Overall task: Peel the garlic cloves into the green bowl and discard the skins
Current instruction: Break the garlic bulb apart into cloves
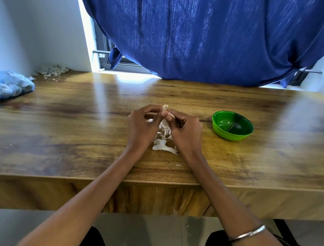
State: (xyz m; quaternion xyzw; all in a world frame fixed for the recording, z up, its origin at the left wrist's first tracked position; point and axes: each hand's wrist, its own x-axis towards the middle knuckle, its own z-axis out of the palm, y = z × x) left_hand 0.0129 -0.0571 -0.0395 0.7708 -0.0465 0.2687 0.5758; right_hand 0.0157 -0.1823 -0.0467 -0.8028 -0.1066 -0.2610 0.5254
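Both hands meet over the middle of the wooden table (78,127). My left hand (142,127) and my right hand (184,130) pinch one pale garlic clove (165,108) between their fingertips, with its tip poking up above the fingers. Beneath the hands lies a small heap of white garlic skins (164,142). The green bowl (232,126) stands to the right of my right hand, a hand's width away, and I see no cloves inside it.
A blue plastic bag (5,86) lies at the table's left edge. A pile of dry skins (53,71) sits in the far left corner. A blue curtain (214,35) hangs behind the table. One skin scrap (178,165) lies near the front edge.
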